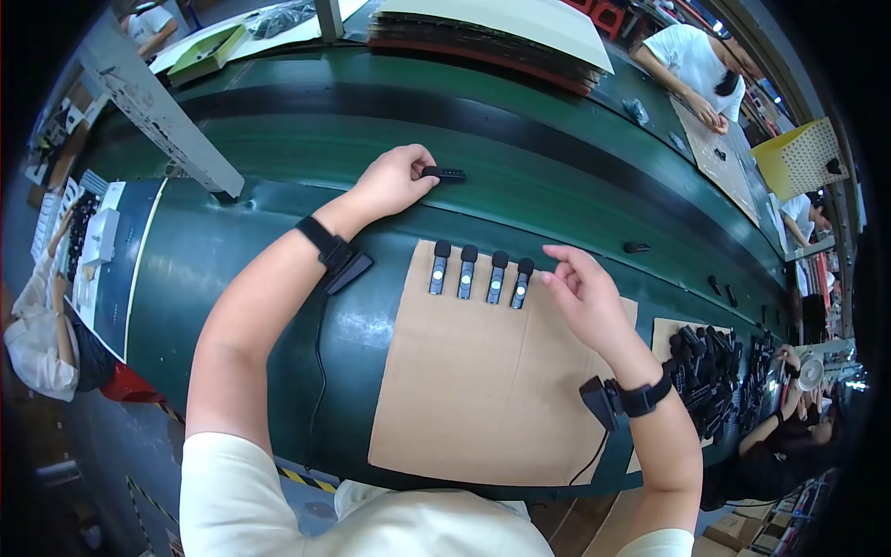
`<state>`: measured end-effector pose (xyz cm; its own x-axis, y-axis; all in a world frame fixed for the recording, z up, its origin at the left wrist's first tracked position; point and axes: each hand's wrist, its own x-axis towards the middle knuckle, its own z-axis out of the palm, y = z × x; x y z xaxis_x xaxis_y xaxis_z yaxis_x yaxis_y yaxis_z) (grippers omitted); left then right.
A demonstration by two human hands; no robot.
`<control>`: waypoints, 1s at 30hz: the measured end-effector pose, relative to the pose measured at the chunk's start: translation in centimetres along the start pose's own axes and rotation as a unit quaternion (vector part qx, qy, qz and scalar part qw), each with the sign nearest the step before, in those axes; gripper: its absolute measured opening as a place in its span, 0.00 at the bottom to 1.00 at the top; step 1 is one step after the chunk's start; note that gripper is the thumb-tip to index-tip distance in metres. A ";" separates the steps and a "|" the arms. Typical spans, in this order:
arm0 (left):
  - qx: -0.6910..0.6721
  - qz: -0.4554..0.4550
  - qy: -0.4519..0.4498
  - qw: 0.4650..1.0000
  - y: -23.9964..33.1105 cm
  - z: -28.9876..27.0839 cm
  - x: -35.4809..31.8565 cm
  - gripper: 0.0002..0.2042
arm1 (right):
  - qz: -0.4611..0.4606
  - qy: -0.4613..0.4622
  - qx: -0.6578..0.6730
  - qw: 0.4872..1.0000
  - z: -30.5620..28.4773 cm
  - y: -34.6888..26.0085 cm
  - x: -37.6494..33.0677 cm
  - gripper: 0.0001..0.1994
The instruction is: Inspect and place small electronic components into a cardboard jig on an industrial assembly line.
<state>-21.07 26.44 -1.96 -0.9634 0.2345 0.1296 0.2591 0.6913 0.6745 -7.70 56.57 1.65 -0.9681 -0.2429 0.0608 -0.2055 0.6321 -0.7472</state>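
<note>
My left hand [394, 179] reaches out over the green conveyor belt [520, 176] and pinches a small black clip-on microphone unit [445, 174] lying on it. My right hand [582, 290] hovers with fingers apart just right of a row of several small dark microphones [480, 274] with foam tips. They lie side by side on a brown cardboard sheet [473, 390] in front of me. The right hand holds nothing. Both wrists wear black bands with a clipped-on device and cable.
More small black units [637, 247] lie further along the belt. A pile of black parts [710, 376] sits on cardboard at my right, where another person's hand works. Stacked cardboard sheets [501, 32] lie beyond the belt. Other people sit at the far right and left.
</note>
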 end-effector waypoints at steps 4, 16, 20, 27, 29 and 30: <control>-0.104 0.039 0.008 0.994 3.7 -1.3 -3.4 0.11 | -0.010 -0.013 0.053 0.998 -0.8 -1.5 -2.8 0.20; -0.239 0.252 -0.016 0.937 14.4 -1.7 -12.8 0.15 | -0.134 0.118 0.126 0.976 -1.9 -8.7 -7.5 0.18; -0.253 0.283 -0.017 0.925 16.0 -1.9 -15.2 0.14 | -0.174 0.134 0.150 0.964 -1.3 -8.4 -10.1 0.16; -0.232 0.321 -0.033 0.918 15.8 -2.1 -16.5 0.14 | -0.164 0.107 0.189 0.962 0.2 -9.1 -11.8 0.15; -0.215 0.333 -0.036 0.917 15.5 -2.2 -16.6 0.14 | -0.158 0.104 0.201 0.961 0.6 -9.3 -11.9 0.15; -0.206 0.342 -0.031 0.916 15.4 -2.3 -16.7 0.14 | -0.157 0.103 0.201 0.961 0.8 -9.4 -11.8 0.15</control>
<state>-1.17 31.63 7.91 -0.5770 0.5635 0.5912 0.7399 0.0543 0.6705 5.74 52.95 7.40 -0.8835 -0.1988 0.4242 -0.4608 0.2056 -0.8633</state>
